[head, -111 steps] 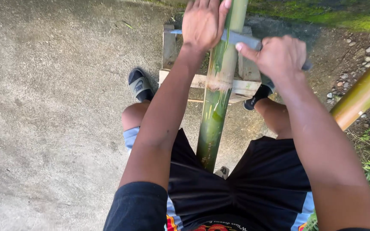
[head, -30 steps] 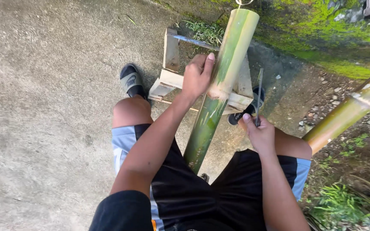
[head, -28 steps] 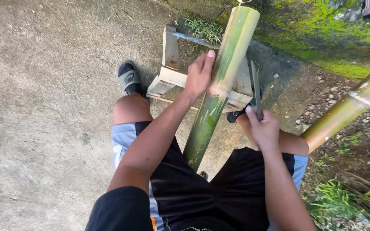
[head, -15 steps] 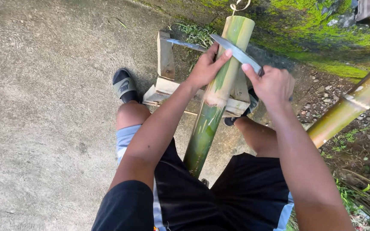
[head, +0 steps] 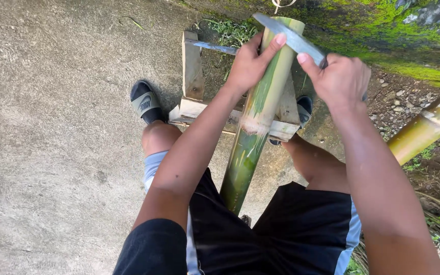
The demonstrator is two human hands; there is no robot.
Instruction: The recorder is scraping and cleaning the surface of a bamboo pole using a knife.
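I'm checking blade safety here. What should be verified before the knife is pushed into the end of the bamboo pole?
1. Right hand grips the knife handle: ok.
2. Blade lies across the top end of the bamboo pole: ok.
3. Left hand clear of the blade: not ok, its fingertips sit right beside it.
4. Pole rests in the wooden stand: ok.
5. Feet clear: cannot tell; sandal close to the stand.
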